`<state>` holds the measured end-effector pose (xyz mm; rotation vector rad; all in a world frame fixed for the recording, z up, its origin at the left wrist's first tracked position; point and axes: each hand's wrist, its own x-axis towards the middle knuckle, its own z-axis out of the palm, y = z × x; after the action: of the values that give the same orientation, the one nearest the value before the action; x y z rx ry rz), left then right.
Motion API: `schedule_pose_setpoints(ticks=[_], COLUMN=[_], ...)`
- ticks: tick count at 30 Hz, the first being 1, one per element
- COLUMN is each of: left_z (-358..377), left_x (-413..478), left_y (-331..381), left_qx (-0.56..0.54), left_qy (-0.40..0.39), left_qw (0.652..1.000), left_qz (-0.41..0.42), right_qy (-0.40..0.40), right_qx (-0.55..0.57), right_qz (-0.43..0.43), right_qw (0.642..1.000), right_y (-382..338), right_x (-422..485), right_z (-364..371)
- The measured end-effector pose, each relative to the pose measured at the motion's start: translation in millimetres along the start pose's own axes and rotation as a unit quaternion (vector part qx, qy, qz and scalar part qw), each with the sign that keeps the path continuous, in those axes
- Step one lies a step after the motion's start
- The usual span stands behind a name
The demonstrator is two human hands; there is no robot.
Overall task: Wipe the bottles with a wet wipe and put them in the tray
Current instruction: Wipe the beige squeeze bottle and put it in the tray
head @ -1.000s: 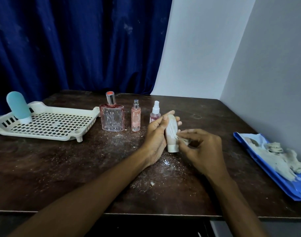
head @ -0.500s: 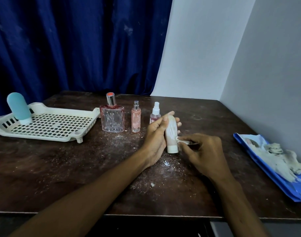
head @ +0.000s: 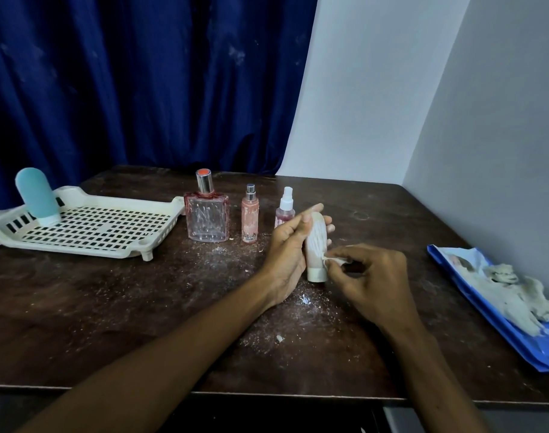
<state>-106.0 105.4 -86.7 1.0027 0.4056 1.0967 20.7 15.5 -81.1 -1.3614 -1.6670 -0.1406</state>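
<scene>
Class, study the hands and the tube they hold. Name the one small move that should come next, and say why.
Probably slide the wipe up the tube. The right hand pinches it low, by the cap, while the left hand holds the tube upright, and pale streaks show higher up. The tray can wait.

No text, brand or number is legible. Slim pink spray bottle, just left of the fingertips of the left hand: dark print at its base, too small to read. Blue wipe pack, well right of the fingers of the right hand: a printed picture, its lettering unreadable. Tube between the fingers: markings indiscernible.
</scene>
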Motion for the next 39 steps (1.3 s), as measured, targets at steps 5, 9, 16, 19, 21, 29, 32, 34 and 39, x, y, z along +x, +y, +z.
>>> schedule_pose_setpoints(ticks=[5, 9, 16, 19, 21, 29, 32, 34, 39], left_z=[1.2, 2.4, 0.1, 0.2, 0.6, 0.3, 0.1, -0.6, -1.0], left_x=[-0.9, -1.0, 0.4, 0.7, 1.1, 0.8, 1.4, 2.0, 0.7], left_y=[0.5, 0.4, -0.1, 0.6, -0.3, -0.5, -1.6, -2.2, -0.8], left_qx=[0.002, -0.017, -0.012, -0.007, -0.005, -0.006, -0.005, -0.005, -0.002], left_qy=[-0.005, 0.002, 0.0, 0.004, 0.005, 0.003, 0.002, -0.001, -0.005], left_qw=[1.0, 1.0, 1.0, 1.0, 1.0, 1.0, 1.0, 1.0, 1.0], left_qz=[0.007, 0.007, -0.002, -0.004, -0.003, -0.002, -0.004, -0.005, -0.003], right_qy=[0.006, 0.0, -0.002, 0.002, 0.012, 0.004, 0.021, 0.022, 0.015], right_qx=[-0.001, 0.005, -0.008, -0.006, -0.012, -0.006, -0.006, -0.012, 0.006], right_qz=[-0.02, -0.015, -0.044, -0.034, -0.02, -0.033, -0.022, -0.036, -0.036], right_qw=[1.0, 1.0, 0.999, 0.999, 1.0, 0.999, 1.0, 0.999, 0.999], right_y=[-0.7, 1.0, -1.2, 0.8, 2.9, 2.4, 3.1, 1.5, 1.1], right_x=[0.8, -0.4, 0.6, 0.6, 1.6, -0.2, 2.1, 2.1, -0.1], right_z=[1.4, 1.3, 1.5, 1.6, 2.2, 2.9, 4.0, 5.8, 4.9])
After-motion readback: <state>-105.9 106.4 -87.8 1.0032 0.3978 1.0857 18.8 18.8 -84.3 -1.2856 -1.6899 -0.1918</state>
